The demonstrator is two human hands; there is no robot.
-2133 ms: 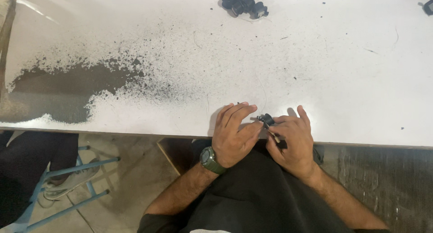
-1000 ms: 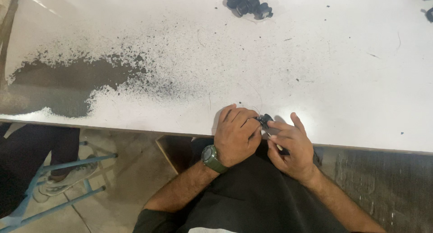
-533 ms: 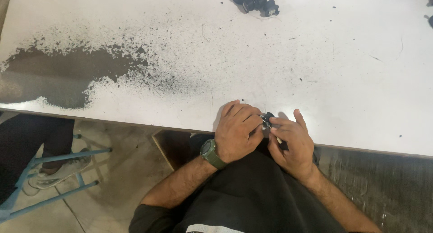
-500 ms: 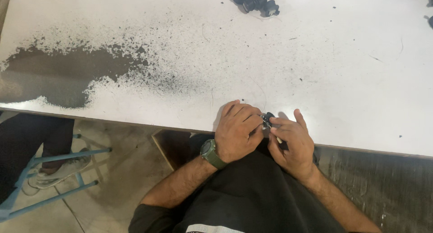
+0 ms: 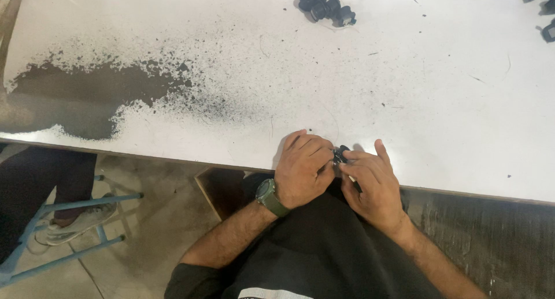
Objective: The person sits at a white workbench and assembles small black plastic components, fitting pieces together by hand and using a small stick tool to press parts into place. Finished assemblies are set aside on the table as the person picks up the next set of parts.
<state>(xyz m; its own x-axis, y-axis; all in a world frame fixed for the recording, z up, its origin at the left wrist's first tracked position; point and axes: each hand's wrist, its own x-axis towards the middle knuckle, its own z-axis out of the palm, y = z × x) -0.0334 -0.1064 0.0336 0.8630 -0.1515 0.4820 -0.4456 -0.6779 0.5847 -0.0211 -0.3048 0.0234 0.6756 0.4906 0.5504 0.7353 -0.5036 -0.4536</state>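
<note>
Both hands pinching small black part, at table edge

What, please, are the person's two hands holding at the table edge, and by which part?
Left hand and right hand pinch a small black part between fingertips; exact grip hidden.

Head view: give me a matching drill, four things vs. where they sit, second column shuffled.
Things:
1. small black part
2. cluster of black parts
3. dark worn patch
4. green wristwatch

Places:
A. table top, left side
B. left wrist
C. far side of the table, top centre
D. between both hands at the near table edge

Pairs: 1-D, 2-C, 3-A, 4-B
</note>
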